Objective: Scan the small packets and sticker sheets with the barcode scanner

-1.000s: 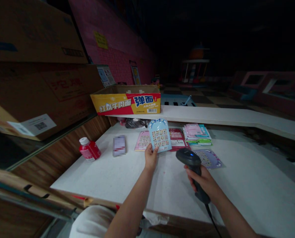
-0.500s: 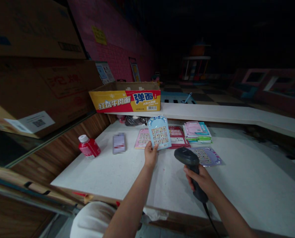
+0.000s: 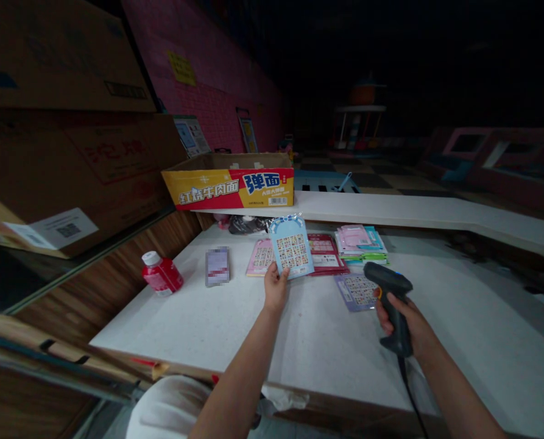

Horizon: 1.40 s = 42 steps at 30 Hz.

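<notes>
Pinched by its lower edge, a light-blue sticker sheet [image 3: 292, 247] in clear wrapping tilts up from the table in my left hand [image 3: 276, 285]. My right hand [image 3: 404, 323] is wrapped round the grip of a black barcode scanner [image 3: 393, 299], its cord trailing down toward the table's front edge. Partly behind the scanner lies a purple sticker sheet [image 3: 356, 291]. A pink sheet [image 3: 259, 257] and a dark red pack [image 3: 326, 259] show on either side of the blue sheet. Just beyond them is a pile of pink, teal and green packs [image 3: 360, 244].
On the left of the white table [image 3: 171, 329] are a red bottle [image 3: 162, 273] with a white cap and a phone-like item [image 3: 217, 267], blurred out. A noodle carton [image 3: 230, 189] sits on the raised ledge [image 3: 381, 210]. Large cardboard boxes [image 3: 70, 177] are stacked at left.
My right hand has moved right with the barcode scanner and turned it, so its head now points left. My left hand keeps the blue sheet in nearly the same place.
</notes>
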### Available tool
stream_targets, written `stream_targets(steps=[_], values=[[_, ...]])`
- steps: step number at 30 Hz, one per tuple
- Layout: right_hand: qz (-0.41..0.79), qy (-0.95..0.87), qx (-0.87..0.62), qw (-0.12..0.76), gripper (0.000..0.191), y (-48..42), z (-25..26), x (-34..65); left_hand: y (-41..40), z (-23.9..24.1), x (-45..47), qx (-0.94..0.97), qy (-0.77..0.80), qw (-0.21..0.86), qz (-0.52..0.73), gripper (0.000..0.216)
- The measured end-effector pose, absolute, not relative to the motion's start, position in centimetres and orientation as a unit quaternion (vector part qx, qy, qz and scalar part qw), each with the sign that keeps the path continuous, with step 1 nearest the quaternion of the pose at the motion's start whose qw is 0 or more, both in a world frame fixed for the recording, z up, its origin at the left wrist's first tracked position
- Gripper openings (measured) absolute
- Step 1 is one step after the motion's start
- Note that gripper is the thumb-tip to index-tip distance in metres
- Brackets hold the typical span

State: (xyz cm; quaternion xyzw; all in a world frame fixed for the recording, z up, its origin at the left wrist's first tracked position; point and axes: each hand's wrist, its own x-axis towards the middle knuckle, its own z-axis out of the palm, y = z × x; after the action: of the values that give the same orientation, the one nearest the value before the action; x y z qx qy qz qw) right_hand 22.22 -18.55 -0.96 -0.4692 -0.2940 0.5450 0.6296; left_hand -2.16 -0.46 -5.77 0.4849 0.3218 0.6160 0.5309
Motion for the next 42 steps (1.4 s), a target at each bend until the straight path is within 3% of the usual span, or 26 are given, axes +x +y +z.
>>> stream_targets(steps=[11,19,24,29,32,35,39,42], values=[[0.533,-0.18,-0.308,0.767,0.031,-19.3,-2.4,25.9,-1.4,-3.7,-1.7,0.565,0.358,0.494,0.555,0.037],[0.512,-0.157,-0.264,0.802,0.03,-19.3,-2.3,26.4,-2.3,-2.2,3.5,0.515,0.366,0.663,0.402,0.046],[0.518,-0.126,-0.246,0.81,0.029,-19.3,-2.3,26.4,-2.0,-4.1,7.4,0.52,0.34,0.671,0.405,0.05],[0.533,-0.103,-0.225,0.809,0.027,-19.2,-2.3,26.4,-2.2,-4.7,8.8,0.587,0.423,0.564,0.398,0.038],[0.54,-0.097,-0.212,0.808,0.027,-19.1,-2.4,26.5,-3.6,-3.6,7.9,0.697,0.445,0.405,0.39,0.032],[0.552,-0.101,-0.2,0.803,0.03,-19.0,-2.7,26.8,-5.9,-2.8,6.8,0.772,0.452,0.262,0.362,0.045],[0.561,-0.103,-0.196,0.798,0.032,-19.0,-2.9,27.0,-8.3,-3.0,6.2,0.841,0.421,0.227,0.254,0.067],[0.559,-0.101,-0.197,0.799,0.03,-19.1,-2.9,26.9,-8.6,-3.9,6.4,0.851,0.406,0.226,0.246,0.058]])
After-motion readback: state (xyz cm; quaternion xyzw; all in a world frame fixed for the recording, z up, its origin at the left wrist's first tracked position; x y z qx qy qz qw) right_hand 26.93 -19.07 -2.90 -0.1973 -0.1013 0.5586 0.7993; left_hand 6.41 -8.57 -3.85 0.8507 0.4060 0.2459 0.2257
